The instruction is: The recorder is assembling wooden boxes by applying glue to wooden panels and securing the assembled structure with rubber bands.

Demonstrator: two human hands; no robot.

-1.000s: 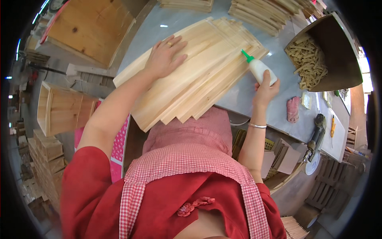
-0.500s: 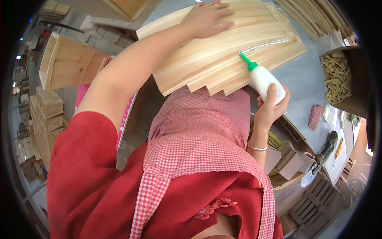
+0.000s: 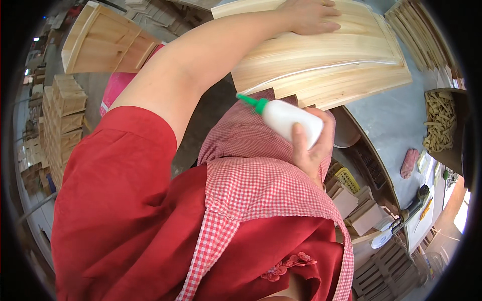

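Observation:
My right hand [image 3: 311, 145] is wrapped round a white glue bottle [image 3: 291, 119] with a green nozzle. The bottle is tilted, its tip pointing left beside the near left corner of the top board. A stack of pale wooden boards [image 3: 321, 83] lies before me, their near edges stepped. Across the top board runs a long white line of glue [image 3: 326, 65], reaching from the right side to the near left edge. My left hand [image 3: 311, 15] rests flat on the far part of the board, fingers stretched out.
Thin wood strips [image 3: 419, 35] are piled at the far right. A box of short tan pieces [image 3: 441, 120] stands on the grey table [image 3: 376, 118], near a pink roll [image 3: 409, 163]. A wooden box [image 3: 108, 40] and stacked wooden blocks [image 3: 65, 115] are at the left.
My right hand has drawn the bottle leftward and toward me. The glue line now extends to the board's left edge. The whole view has shifted; my left hand stays on the board.

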